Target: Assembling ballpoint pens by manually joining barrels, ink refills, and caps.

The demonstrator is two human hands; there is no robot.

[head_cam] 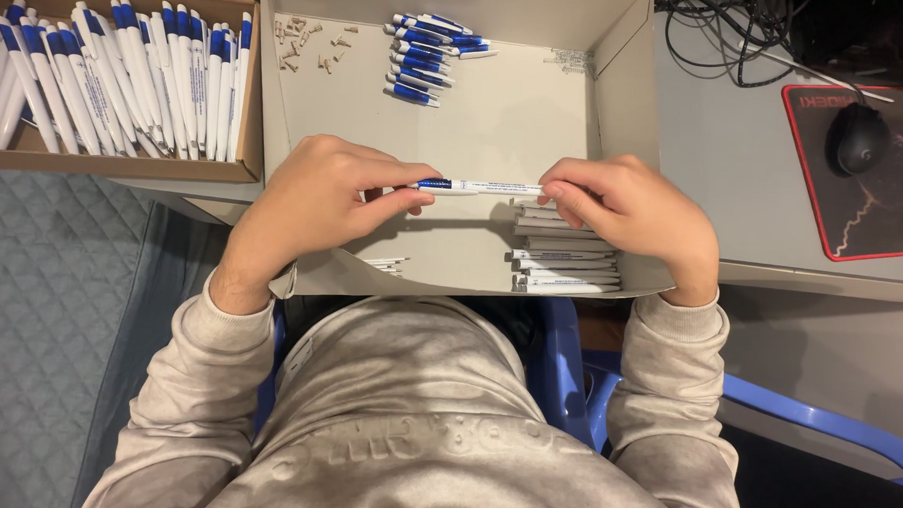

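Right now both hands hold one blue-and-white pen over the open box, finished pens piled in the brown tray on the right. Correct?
Not quite. The head view shows the brown tray of finished pens on the left. The left hand and right hand do hold one pen over the open box.

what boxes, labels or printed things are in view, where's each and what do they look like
Brown cardboard box: top left, shallow, full of white and blue pens.
Pale open carton: centre, flaps up, holding pen parts.
Mouse pad: right, black, red edge, lightning print.
Pen: held between left hand and right hand, white barrel with small dark print.
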